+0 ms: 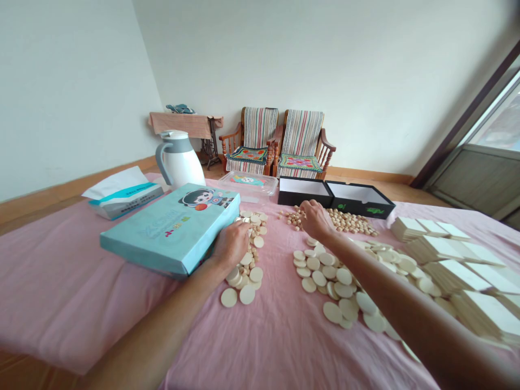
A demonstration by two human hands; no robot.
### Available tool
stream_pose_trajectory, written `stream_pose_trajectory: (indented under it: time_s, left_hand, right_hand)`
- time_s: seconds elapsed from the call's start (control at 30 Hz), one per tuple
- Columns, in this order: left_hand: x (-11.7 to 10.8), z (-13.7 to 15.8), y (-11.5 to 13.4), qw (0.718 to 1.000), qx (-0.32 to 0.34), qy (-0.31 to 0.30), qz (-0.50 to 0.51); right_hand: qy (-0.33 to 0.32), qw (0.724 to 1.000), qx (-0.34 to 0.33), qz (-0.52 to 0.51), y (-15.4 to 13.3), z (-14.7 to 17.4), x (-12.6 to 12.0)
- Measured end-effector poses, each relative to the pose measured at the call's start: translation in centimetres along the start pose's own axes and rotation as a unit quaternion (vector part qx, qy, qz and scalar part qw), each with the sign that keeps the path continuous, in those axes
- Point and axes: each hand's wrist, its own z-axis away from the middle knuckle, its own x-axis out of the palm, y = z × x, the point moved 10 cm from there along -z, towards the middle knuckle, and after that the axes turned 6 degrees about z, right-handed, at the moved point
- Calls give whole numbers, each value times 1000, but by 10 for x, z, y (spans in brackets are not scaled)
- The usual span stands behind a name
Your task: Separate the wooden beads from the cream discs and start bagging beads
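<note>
Can't tell if your right hand or left hand is gripping anything. Those wooden beads by your right fingertips look light, rolly; pinch mid-bead.

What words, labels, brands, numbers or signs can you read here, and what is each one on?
None can be read with certainty.
Light-blue cardboard box: pale and coloured lettering, too faint and turned around to read.
Right-hand black box: green lettering and a round green mark, too blurred to read.
Tissue pack: dark print, too small to read.
Clear plastic container: colourful label, any writing too small to read.
</note>
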Motion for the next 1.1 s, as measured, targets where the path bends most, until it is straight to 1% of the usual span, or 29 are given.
stream_pose_trajectory:
  time_s: [0.07,0.23,0.33,0.47,0.6,0.7,0.77,0.83,0.93,1.0,1.07,1.1]
  left_hand:
    - [-1,0,0,1000,0,6,3]
    - [-5,0,1,1000,-1,22,5]
    - [-7,0,2,1000,1,22,5]
    - [-7,0,1,1000,-2,24,3]
    - [-7,0,0,1000,0,28,2]
    - [-6,1,0,1000,1,28,6]
    - [-5,1,-1,1000,-3,22,4]
    - [-4,1,-3,1000,-10,12,0]
    - [-1,2,-4,1000,-16,0,-5]
    - [-1,2,-4,1000,-18,-4,-8]
    - [-1,2,0,1000,-13,-6,0]
    - [-2,2,2,1000,-9,-6,10]
  right_hand:
    - [-5,1000,-16,-5,-9,1,1]
    - [-59,990,-123,-40,-72,10,20]
    - [-75,984,-152,-47,-100,8,31]
    - [-87,982,-163,-45,-118,-1,43]
    - [-90,983,-158,-37,-125,-4,52]
    - [-83,985,-145,-32,-121,-3,50]
    - [-71,989,-128,-26,-108,-3,44]
    - [-55,994,-98,-18,-85,-5,35]
    - [-27,999,-36,-1,-40,-9,17]
    - [-8,1000,0,8,-15,-8,4]
    - [8,1000,16,6,-3,0,-9]
    - [12,1000,12,-5,-3,7,-14]
